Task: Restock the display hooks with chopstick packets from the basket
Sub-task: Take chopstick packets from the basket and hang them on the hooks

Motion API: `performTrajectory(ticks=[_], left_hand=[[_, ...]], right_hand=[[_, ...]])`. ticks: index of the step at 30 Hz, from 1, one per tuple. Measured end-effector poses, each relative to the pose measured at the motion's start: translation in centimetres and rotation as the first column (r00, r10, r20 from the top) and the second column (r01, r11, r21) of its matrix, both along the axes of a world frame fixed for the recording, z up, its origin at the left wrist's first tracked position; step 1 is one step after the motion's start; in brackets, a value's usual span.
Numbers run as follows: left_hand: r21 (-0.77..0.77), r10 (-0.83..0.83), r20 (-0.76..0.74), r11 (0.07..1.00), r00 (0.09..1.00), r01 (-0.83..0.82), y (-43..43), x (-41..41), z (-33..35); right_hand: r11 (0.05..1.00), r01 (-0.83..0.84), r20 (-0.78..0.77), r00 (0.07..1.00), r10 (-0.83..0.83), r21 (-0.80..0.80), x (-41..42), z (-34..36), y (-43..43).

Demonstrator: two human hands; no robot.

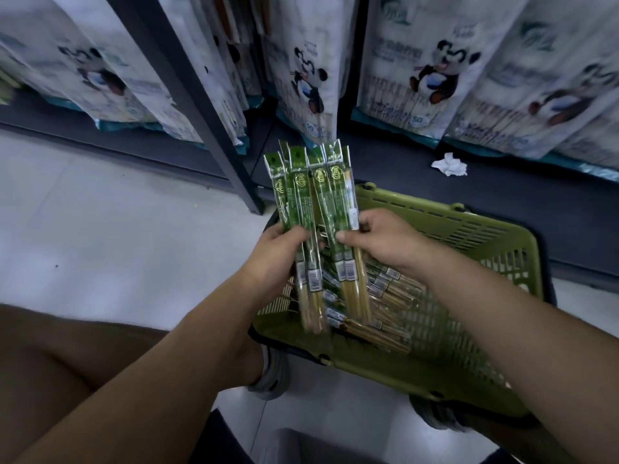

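Both hands hold up a fan of several green chopstick packets (313, 202) above a green plastic basket (469, 236) on the floor. My left hand (278, 252) grips the left packets at mid-length. My right hand (382, 239) pinches the right packets beside it. More chopstick packets (385, 296) lie in the basket underneath. The display hooks are hidden behind hanging goods.
White panda-printed packs (432, 72) hang across the dark shelving at the top. A dark upright post (207, 122) slants down left of the basket. A crumpled white paper (449, 164) lies on the dark base shelf. My knee and shoes are near the basket.
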State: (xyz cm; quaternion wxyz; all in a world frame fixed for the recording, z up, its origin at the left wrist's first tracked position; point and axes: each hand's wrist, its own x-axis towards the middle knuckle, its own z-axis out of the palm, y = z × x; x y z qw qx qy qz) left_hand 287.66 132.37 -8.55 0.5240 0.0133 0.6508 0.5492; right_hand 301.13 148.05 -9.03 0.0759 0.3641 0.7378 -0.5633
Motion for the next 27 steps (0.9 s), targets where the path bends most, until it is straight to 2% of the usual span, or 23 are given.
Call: performTrajectory(ticks=[5, 8, 11, 13, 18, 22, 27], left_hand=[[0.151, -0.055, 0.074, 0.988, 0.996, 0.044, 1.3, 1.7, 1.7], [0.208, -0.133, 0.043, 0.97, 0.99, 0.122, 1.5, 2.1, 2.8], [0.231, -0.292, -0.079, 0.925, 0.953, 0.302, 1.8, 2.4, 4.5], [0.238, -0.367, -0.199, 0.882, 0.909, 0.408, 2.3, 2.8, 5.9], [0.258, -0.352, -0.396, 0.844, 0.848, 0.471, 3.6, 3.5, 10.4], [0.289, -0.352, -0.475, 0.804, 0.807, 0.521, 4.6, 3.8, 14.3], [0.329, -0.319, -0.572, 0.754, 0.755, 0.568, 5.4, 4.4, 18.8]], right_hand=[[0.998, 0.062, -0.134, 0.989, -0.062, -0.009, -0.4, 4.1, -1.0], [0.996, 0.092, -0.177, 0.98, -0.094, -0.019, 0.7, 5.8, -0.7], [0.986, 0.116, -0.161, 0.982, -0.096, 0.123, 1.7, 7.8, -0.1], [0.981, 0.122, -0.166, 0.981, -0.097, 0.152, 2.2, 9.5, 0.2], [0.98, 0.116, -0.202, 0.976, -0.081, 0.165, 3.6, 14.7, 0.9], [0.957, 0.16, -0.226, 0.969, -0.105, 0.243, 5.0, 18.6, 1.7], [0.943, 0.245, -0.326, 0.931, -0.165, 0.223, 6.1, 23.2, 1.5]])
